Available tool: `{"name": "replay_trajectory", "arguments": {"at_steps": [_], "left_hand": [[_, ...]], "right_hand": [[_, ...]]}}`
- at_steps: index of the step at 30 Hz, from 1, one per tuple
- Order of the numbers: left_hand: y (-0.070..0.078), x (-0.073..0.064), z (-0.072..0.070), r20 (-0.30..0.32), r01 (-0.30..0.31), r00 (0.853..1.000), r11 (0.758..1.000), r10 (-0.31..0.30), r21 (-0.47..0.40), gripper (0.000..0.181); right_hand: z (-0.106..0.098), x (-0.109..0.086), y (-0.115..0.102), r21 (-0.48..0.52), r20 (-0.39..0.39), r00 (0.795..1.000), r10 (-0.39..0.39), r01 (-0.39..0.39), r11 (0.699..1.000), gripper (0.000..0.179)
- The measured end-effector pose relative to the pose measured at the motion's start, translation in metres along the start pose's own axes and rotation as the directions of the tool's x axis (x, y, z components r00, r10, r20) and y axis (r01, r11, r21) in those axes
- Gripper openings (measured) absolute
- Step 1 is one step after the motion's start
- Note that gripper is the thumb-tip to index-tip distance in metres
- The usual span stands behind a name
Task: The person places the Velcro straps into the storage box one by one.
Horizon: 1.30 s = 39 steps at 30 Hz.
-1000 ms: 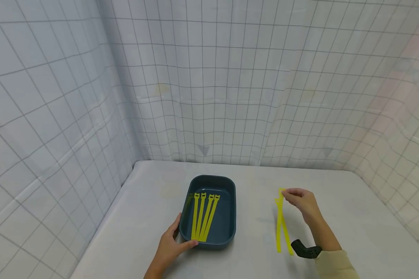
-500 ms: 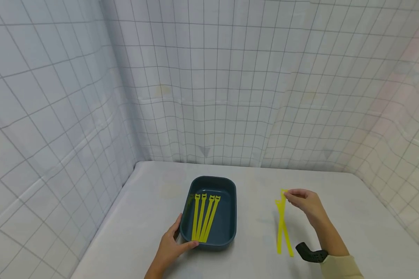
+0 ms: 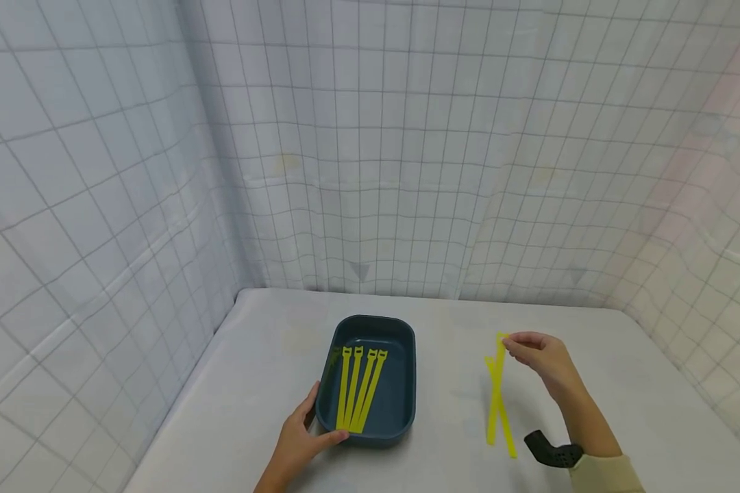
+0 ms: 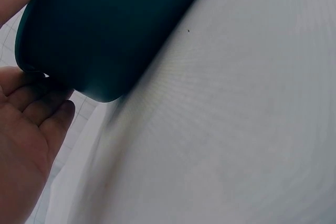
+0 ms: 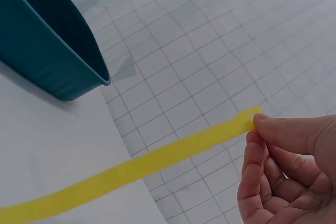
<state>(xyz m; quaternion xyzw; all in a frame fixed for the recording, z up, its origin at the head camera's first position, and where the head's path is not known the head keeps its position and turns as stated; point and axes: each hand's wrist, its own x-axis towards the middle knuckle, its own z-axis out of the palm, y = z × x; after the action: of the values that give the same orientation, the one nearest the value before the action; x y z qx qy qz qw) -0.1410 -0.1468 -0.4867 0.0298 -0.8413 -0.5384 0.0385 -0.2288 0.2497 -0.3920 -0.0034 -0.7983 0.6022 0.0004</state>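
Note:
My left hand point(image 3: 299, 438) grips the near left corner of a dark teal plastic bin point(image 3: 396, 394), thumb on the near rim and fingers along the left side. In the left wrist view the fingers point(image 4: 39, 100) curl against the bin's wall. Several yellow hook-and-loop cable ties point(image 3: 359, 394) with slotted heads lie fanned in the bin's left half. Off to the right, my right hand point(image 3: 539, 352) pinches another yellow tie point(image 5: 157, 155) by its head between thumb and fingertips, its tail hanging down. A second loose tie point(image 3: 506, 428) crosses beneath it in the head view.
A white-covered table point(image 3: 450, 465) lies under everything. White cloth with a dark grid point(image 3: 370, 171) hangs behind and at both sides. A black wrist mount point(image 3: 553, 452) sits on my right forearm, by a pale yellow sleeve point(image 3: 604, 474).
My right hand has shifted slightly to the right with the pinched tie, which now crosses the other tie lower down. The left hand keeps its hold on the bin.

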Motion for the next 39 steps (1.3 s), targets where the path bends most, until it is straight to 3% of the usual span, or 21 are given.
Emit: {"name": "replay_trajectory", "arguments": {"at_steps": [19,26,33,39], "left_hand": [[-0.002,0.000,0.001,0.004,-0.005,1.000,1.000,0.005,0.000,0.101],[-0.001,-0.001,-0.001,0.005,-0.003,1.000,1.000,0.003,-0.002,0.100],[0.000,-0.001,-0.001,0.001,-0.003,1.000,1.000,0.003,-0.008,0.100],[-0.001,0.000,0.000,0.001,-0.004,1.000,1.000,0.004,-0.017,0.100]], "right_hand": [[0.001,-0.005,-0.025,0.070,0.003,0.996,-0.088,0.088,0.994,0.044],[0.005,0.001,-0.042,0.084,0.004,0.987,-0.161,0.160,0.984,0.043],[0.013,0.005,-0.056,0.091,-0.014,0.983,-0.181,0.181,0.979,0.044],[0.023,0.008,-0.067,0.154,-0.019,0.981,-0.194,0.195,0.969,0.037]]}}
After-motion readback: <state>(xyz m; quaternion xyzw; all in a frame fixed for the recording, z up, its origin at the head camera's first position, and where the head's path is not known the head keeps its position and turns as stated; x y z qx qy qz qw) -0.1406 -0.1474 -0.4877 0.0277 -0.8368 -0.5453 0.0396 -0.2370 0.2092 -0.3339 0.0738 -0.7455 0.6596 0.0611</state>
